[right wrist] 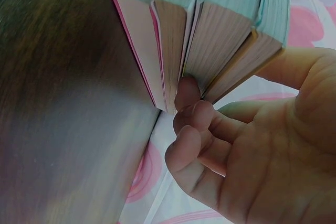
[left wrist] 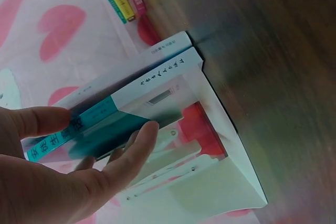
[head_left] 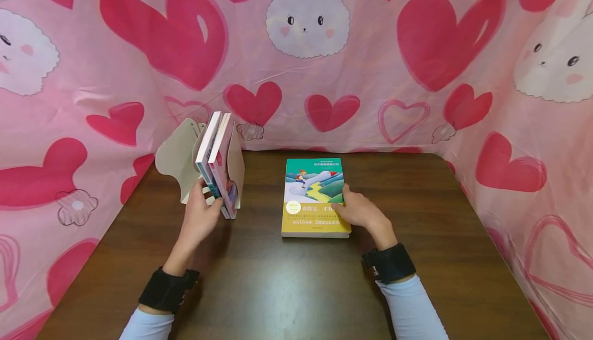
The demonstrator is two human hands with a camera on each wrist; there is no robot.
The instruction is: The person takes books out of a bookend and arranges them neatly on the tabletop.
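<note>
At the left, my left hand holds two upright books, with its thumb on one side and its fingers on the other. One is a teal-spined book; beside it stands a pink book. Both lean slightly in a cream bookend. My right hand grips the right edge of a stack of several books, topped by a green-and-yellow book. In the right wrist view, the fingertips curl at the side of the book stack; the thumb lies over its top, partly hidden.
Another cream panel of the bookend spreads out to the left of the upright books. The dark wooden table extends to the front and right. A pink curtain with hearts and rabbits surrounds its back and sides.
</note>
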